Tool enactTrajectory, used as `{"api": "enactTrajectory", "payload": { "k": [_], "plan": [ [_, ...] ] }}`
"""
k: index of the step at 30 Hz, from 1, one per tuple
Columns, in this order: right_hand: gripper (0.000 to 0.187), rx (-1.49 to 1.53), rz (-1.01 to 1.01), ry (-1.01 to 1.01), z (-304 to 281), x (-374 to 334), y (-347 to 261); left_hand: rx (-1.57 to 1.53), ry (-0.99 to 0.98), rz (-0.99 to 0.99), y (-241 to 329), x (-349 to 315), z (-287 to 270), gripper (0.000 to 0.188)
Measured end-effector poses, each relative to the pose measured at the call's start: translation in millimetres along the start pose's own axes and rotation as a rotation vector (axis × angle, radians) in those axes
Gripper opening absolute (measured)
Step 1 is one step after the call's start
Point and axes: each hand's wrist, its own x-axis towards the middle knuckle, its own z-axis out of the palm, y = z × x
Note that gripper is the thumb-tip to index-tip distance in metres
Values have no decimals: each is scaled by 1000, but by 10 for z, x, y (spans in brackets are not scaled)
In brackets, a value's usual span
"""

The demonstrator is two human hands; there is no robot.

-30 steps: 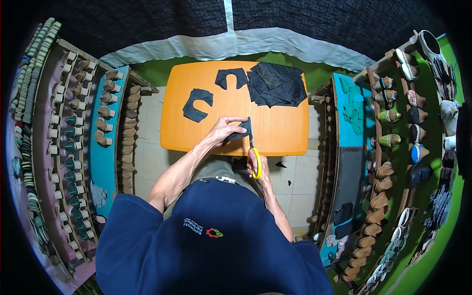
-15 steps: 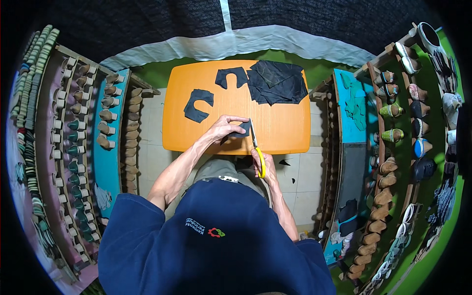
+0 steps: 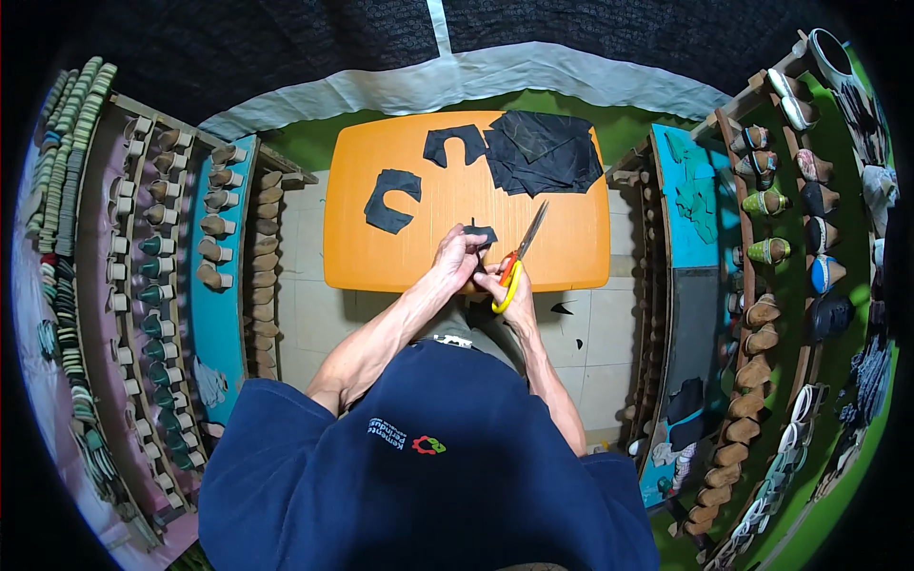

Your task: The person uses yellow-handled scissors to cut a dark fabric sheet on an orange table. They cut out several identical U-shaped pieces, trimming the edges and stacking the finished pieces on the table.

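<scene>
Two hands (image 3: 459,255) (image 3: 519,297) work at an orange table (image 3: 562,238) flanked by shoe-lined racks (image 3: 211,328).

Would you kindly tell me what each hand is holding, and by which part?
The right hand holds the scissors by their yellow and orange handles. The left hand holds a small black piece; the grip itself hides exactly where.

Bright light falls across the table (image 3: 367,266), with deep shadow on the lower shirt (image 3: 428,509). A dull sheen marks the scissors (image 3: 518,257). Side shelves (image 3: 217,328) bend toward the fisheye rim, where the view fades to black.
</scene>
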Motion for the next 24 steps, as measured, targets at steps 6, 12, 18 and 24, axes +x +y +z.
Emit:
{"api": "enactTrajectory", "payload": {
  "k": [6, 12, 18, 24],
  "plan": [
    [39, 179, 161, 54, -201, 139, 46, 265, 234, 28, 170, -72, -118, 122],
    [38, 229, 201, 52, -340, 220, 65, 709, 120, -32, 145, -208, -501, 103],
    [38, 259, 173, 79, -309, 247, 4, 661, -258, -261, 220, -576, -350, 86],
    [34, 87, 80, 212, -414, 351, 193, 576, -143, -50, 127, -508, -493, 33]
  ]
}}
